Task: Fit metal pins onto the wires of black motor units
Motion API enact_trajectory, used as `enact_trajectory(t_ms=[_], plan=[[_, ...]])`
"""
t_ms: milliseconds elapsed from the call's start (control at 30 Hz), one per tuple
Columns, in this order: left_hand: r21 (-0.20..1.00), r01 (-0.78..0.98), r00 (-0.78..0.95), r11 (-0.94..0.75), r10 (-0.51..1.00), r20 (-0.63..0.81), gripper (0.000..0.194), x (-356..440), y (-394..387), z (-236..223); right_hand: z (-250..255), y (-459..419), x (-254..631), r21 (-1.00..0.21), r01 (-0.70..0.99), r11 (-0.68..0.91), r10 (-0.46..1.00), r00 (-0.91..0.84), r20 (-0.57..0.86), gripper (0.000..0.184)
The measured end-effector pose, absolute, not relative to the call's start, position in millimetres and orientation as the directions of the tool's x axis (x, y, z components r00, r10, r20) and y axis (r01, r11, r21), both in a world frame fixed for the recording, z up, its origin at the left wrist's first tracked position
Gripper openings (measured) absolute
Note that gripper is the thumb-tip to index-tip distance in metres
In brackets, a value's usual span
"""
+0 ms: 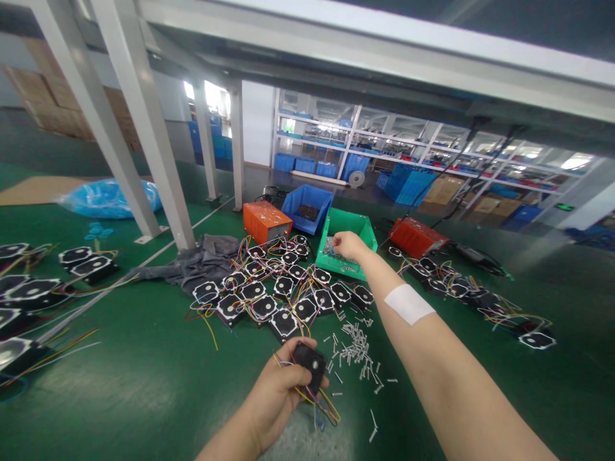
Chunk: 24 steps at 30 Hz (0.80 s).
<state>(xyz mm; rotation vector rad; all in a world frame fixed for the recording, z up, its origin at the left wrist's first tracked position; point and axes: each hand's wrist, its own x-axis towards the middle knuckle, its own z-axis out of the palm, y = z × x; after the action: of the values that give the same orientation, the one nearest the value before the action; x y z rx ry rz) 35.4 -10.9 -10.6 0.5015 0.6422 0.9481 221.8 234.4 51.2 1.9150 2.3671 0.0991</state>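
Observation:
My left hand grips a small black motor with thin coloured wires hanging below it, thumb across its face. Reaching forward, my right hand is inside a green bin that holds small metal parts. Its fingers are pinched together; whatever is between them is hidden. A white patch sits on my right forearm. Loose screws lie scattered on the green surface between my arms. Beyond the held motor spreads a cluster of similar black motors with silver rims and tangled wires.
A blue bin with dark small parts stands beside an orange box. Another orange box is at right, near more motors. Grey cloth lies by the metal legs. A beam crosses overhead.

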Motion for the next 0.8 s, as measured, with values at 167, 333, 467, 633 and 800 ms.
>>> enact_trajectory(t_ms=[167, 333, 467, 633, 800], plan=[[0.647, -0.577, 0.409, 0.498, 0.862, -0.298, 0.039, 35.9, -11.3, -7.9, 52.2, 242.5, 211.2, 0.056, 0.972, 0.226, 0.965, -0.216, -0.150, 0.021], [0.641, -0.580, 0.412, 0.502, 0.860, -0.301, 0.039, 37.1, -11.0, -6.7, 55.9, 244.6, 208.0, 0.015, 0.974, 0.228, 0.944, -0.217, -0.249, 0.021], [0.639, -0.577, 0.412, 0.509, 0.856, -0.310, 0.039, 37.8, -10.0, -6.5, 56.0, 249.2, 207.2, 0.000, 0.979, 0.206, 0.927, -0.195, -0.319, 0.020], [0.641, -0.576, 0.413, 0.507, 0.857, -0.307, 0.039, 38.6, -9.4, -6.7, 54.6, 252.4, 207.5, -0.032, 0.987, 0.157, 0.917, -0.158, -0.366, 0.021], [0.644, -0.580, 0.404, 0.499, 0.863, -0.304, 0.038, 38.4, -10.5, -6.0, 53.1, 248.9, 208.7, -0.081, 0.990, 0.116, 0.921, -0.137, -0.365, 0.021]])
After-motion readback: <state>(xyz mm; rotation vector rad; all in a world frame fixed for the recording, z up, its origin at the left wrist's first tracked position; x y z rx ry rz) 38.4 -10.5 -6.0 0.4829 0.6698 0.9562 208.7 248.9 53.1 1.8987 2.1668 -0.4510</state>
